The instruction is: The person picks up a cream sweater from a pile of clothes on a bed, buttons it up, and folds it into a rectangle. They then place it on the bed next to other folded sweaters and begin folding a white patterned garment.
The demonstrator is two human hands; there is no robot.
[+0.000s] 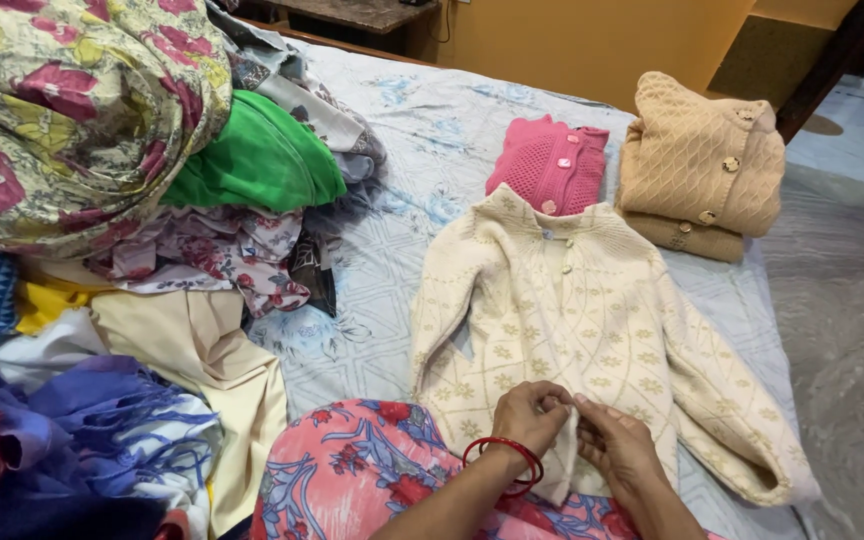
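**A:** What's taking up the most room from where you're watching?

**B:** I'm looking down at the bed [402,130], its pale blue patterned sheet running from the top centre of the frame down to the lower right. Along the left side a heap of clothes [102,300] is piling up, with a big floral cloth [62,110] sitting at the upper left and a green cloth [257,155] lying just below and right of it.

**A:** And the piece being worked on?

**B:** I'm seeing a cream cardigan [572,320] lying flat, front up, in the centre and lower right, sleeves spreading outward and its collar pointing toward the top of the frame. Its bottom hem is sitting at the lower centre, right at the hands.

**A:** Anything beyond it?

**B:** At the upper right a folded beige cardigan [702,165] is resting near the bed's far edge, and a folded pink cardigan [550,165] is lying just beside it to the left, touching the cream one's collar.

**A:** What are the hands doing?

**B:** Both are sitting close together at the bottom centre. The left hand [530,415], wearing red bangles [507,460] at the wrist, is pinching the cream hem, fingers closing on the fabric. The right hand [620,445] is gripping the same hem just to the right, nearly touching the left. A pink floral garment [352,470] on the person's lap is showing below them.
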